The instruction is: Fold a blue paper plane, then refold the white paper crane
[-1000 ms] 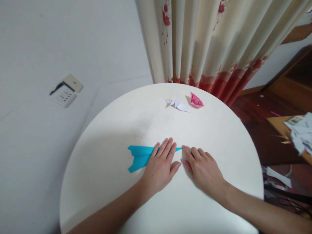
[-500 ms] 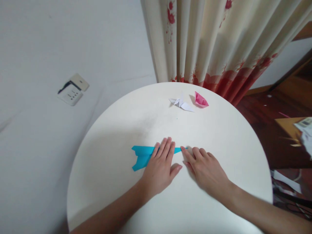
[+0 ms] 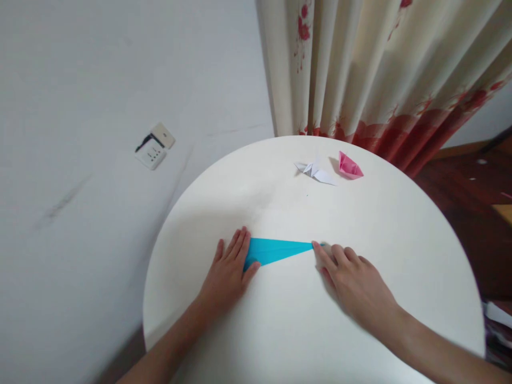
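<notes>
Pressing flat, left hand (image 3: 228,269) covers the blue paper's (image 3: 280,249) wide end; right hand (image 3: 352,277) fingertips (slightly blurred) apparently pin its tip. Uneven pressure could skew the crease.

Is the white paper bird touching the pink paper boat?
Apart. The head view shows a strip of bare round table between the white paper bird and the pink paper boat.

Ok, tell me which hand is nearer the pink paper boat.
Right. The right hand rests at the blue paper's pointed tip, below the pink paper boat; the left hand presses the wide end, farther off.
</notes>
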`<state>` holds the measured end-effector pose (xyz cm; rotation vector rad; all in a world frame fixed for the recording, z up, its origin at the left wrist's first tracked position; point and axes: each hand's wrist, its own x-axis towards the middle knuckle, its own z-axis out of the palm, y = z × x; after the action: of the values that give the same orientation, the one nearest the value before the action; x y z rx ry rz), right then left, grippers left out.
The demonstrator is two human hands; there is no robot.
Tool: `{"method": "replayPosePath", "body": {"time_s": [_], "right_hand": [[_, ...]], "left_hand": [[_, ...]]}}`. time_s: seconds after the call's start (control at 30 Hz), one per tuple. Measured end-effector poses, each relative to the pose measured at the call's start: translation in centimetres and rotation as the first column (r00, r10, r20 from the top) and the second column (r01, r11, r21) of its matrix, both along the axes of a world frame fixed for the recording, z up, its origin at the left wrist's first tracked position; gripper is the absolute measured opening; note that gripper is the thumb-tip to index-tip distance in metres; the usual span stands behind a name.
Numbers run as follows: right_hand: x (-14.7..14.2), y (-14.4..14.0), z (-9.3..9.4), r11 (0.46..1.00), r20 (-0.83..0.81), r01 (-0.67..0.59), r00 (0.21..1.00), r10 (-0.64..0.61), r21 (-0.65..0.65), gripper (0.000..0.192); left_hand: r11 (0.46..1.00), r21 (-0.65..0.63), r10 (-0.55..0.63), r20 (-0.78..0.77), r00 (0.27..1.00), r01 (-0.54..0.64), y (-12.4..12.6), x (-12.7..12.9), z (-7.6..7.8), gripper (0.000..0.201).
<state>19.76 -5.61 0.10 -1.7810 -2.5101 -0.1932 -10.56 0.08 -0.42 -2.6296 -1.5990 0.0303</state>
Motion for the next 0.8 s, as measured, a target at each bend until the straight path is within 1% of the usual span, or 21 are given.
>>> {"method": "replayPosePath", "body": {"time_s": [0.07, 0.13, 0.17, 0.2, 0.27, 0.3, 0.33, 0.4, 0.47, 0.53, 0.7, 0.8], "right_hand": [[0.0, 0.0, 0.0, 1.000, 0.011, -0.003, 1.000, 0.003, 0.007, 0.051], [-0.1, -0.1, 0.1, 1.000, 0.023, -0.002, 1.000, 0.002, 0.005, 0.052], [-0.1, -0.1, 0.2, 1.000, 0.031, -0.003, 1.000, 0.003, 0.001, 0.052], [-0.1, -0.1, 0.2, 1.000, 0.040, -0.005, 0.999, 0.005, -0.001, 0.051], [-0.1, -0.1, 0.3, 1.000, 0.064, -0.013, 0.998, 0.013, -0.003, 0.050], [-0.1, -0.1, 0.3, 1.000, 0.075, -0.017, 0.997, 0.017, -0.002, 0.049], [-0.1, -0.2, 0.3, 1.000, 0.085, -0.020, 0.996, 0.019, 0.002, 0.049], [-0.1, -0.2, 0.3, 1.000, 0.091, -0.022, 0.996, 0.021, 0.010, 0.049], [-0.1, -0.2, 0.2, 1.000, 0.086, -0.019, 0.996, 0.018, 0.016, 0.049], [-0.2, -0.2, 0.1, 1.000, 0.082, -0.017, 0.997, 0.016, 0.022, 0.050], [-0.1, -0.3, -0.1, 0.999, 0.084, -0.018, 0.996, 0.015, 0.039, 0.050], [-0.1, -0.3, -0.1, 0.999, 0.080, -0.020, 0.997, 0.016, 0.048, 0.049]], "left_hand": [[0.998, 0.048, 0.035, 0.000, 0.999, -0.035, -0.2, 1.4, 1.0, 0.069], [0.983, 0.162, 0.089, 0.023, 0.996, -0.092, -0.9, 4.1, 2.2, 0.070], [0.980, 0.183, 0.075, 0.025, 0.997, -0.078, -1.3, 5.8, 2.7, 0.065], [0.981, 0.191, 0.016, 0.028, 0.999, -0.021, -1.8, 7.5, 3.1, 0.060], [0.974, 0.152, -0.175, 0.027, 0.984, 0.169, -2.5, 10.5, 3.3, 0.055], [0.967, 0.130, -0.224, 0.031, 0.974, 0.218, -2.7, 11.5, 3.1, 0.053], [0.967, 0.118, -0.233, 0.045, 0.972, 0.226, -2.8, 12.2, 2.9, 0.052], [0.979, 0.083, -0.194, 0.070, 0.978, 0.188, -2.8, 12.4, 2.2, 0.048], [0.989, 0.058, -0.138, 0.097, 0.986, 0.133, -2.8, 11.9, 1.8, 0.046], [0.994, 0.049, -0.103, 0.124, 0.987, 0.098, -2.9, 11.3, 1.8, 0.045], [0.997, 0.061, -0.055, 0.136, 0.989, 0.047, -3.4, 11.4, 2.0, 0.044], [0.996, 0.069, -0.063, 0.129, 0.990, 0.054, -2.9, 10.9, 1.8, 0.044]]}}
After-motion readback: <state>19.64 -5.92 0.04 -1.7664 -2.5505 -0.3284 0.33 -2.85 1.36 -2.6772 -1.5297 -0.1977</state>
